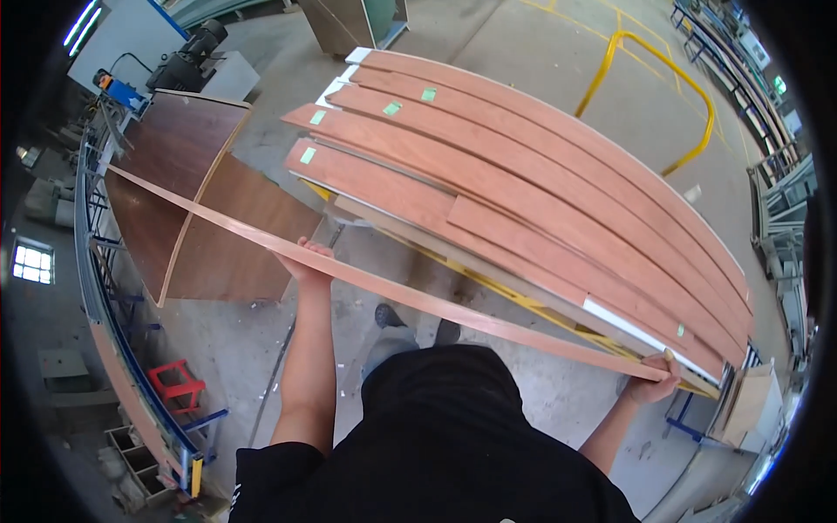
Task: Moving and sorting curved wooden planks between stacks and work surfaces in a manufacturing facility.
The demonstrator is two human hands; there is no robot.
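I hold a long, narrow reddish-brown wooden strip (410,296) edge-up across my front, running from upper left to lower right. My left hand (305,261) grips it from below near its middle. My right hand (654,383) grips its right end. Just beyond the strip lies a stack of long reddish-brown boards (540,192) with small green labels, resting on a yellow-framed cart. The strip's far left end reaches over the brown panels (200,209) on the left.
A blue-framed machine rail (113,331) curves along the left, with a motor (187,57) at its far end. A red stool (179,383) stands on the concrete floor. A yellow tube barrier (671,78) stands at the back right. Metal racks (776,200) line the right side.
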